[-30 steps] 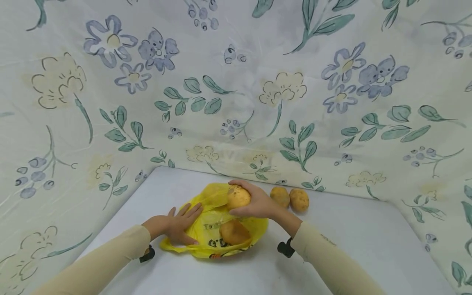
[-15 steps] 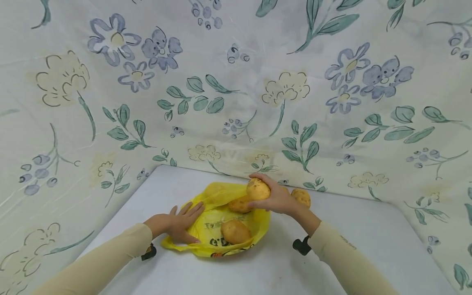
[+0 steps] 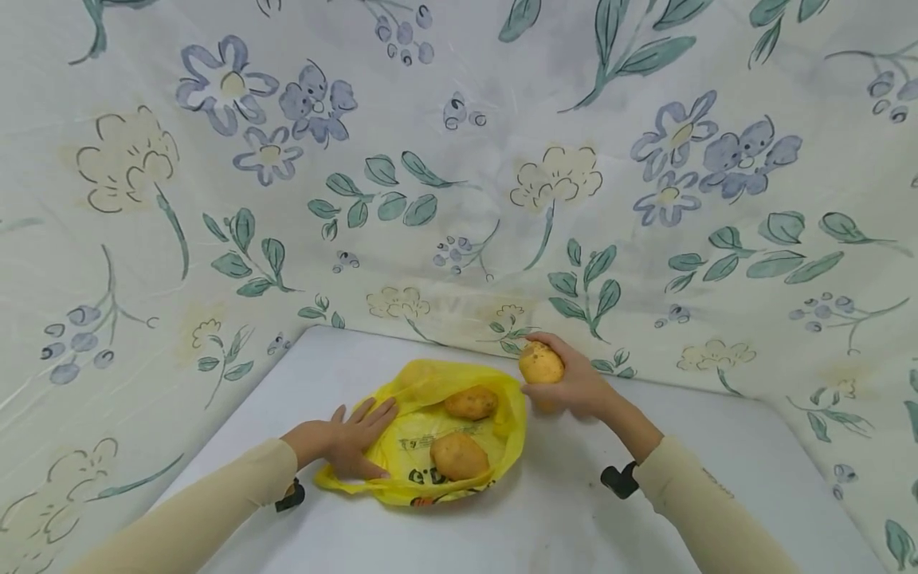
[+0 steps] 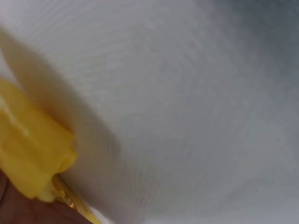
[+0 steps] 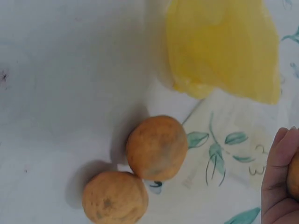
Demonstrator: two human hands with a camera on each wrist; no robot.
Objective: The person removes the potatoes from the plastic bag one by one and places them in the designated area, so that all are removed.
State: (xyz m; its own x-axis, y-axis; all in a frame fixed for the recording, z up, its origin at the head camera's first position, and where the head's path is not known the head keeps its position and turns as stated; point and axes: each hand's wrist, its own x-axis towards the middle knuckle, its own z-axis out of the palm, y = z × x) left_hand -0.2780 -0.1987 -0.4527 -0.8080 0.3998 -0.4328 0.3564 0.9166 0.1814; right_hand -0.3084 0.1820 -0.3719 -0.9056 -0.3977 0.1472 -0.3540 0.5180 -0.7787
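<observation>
The yellow plastic bag [image 3: 423, 383] lies on the table with its mouth facing up and two potatoes visible inside, one [image 3: 471, 402] behind the other [image 3: 459, 457]. My left hand [image 3: 349, 443], fingers spread and straight, rests on the bag's left side. To the right of the bag, my right hand [image 3: 574, 384] grips a potato [image 3: 541, 363] above the table. Two loose potatoes, one [image 5: 157, 147] touching the other [image 5: 115, 198], show in the right wrist view; in the head view the right hand mostly hides them. Yellow plastic [image 4: 32, 144] and part of the left hand show in the left wrist view.
The white table [image 3: 545, 510] ends at the back against a floral-patterned sheet [image 3: 459, 239], which also rises at the left and right sides. A dark wrist device [image 3: 620, 481] is on the right arm, another [image 3: 290, 496] on the left.
Holding its potato, my right hand has moved right, from over the bag to beyond its right edge. The rear potato inside the bag has come into view. My left hand has stayed in place.
</observation>
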